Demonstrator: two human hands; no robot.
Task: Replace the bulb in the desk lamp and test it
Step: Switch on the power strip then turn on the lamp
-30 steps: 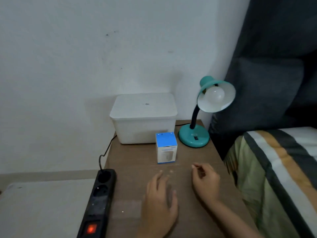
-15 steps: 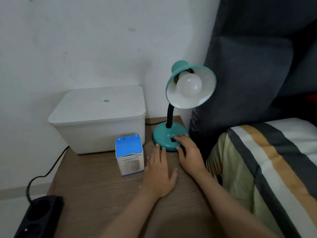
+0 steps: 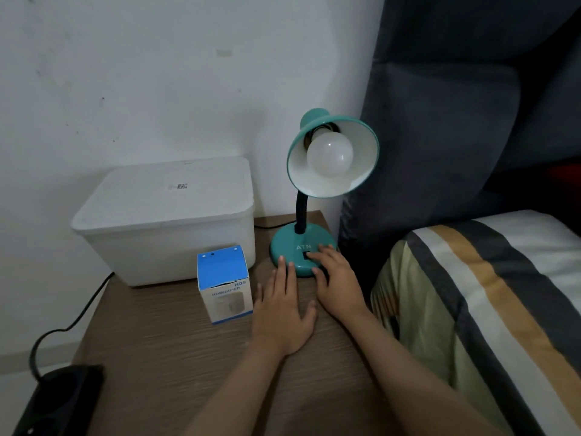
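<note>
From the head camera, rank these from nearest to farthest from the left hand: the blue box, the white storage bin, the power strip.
From the left hand:
1. Blue box, just to its left on the table.
2. White storage bin, behind the box by the wall.
3. Power strip, far left, at the near corner.

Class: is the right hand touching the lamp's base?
Touching. The head view shows the right hand with its fingers lying on the teal lamp base, beside the switch.

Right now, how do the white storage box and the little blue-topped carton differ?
The white storage box is much bigger, wide and low; the blue-topped carton is small and upright. The box is plain white with a small label on its lid; the carton carries printed text. The carton stands in front. Both sit on the wooden table.
</note>
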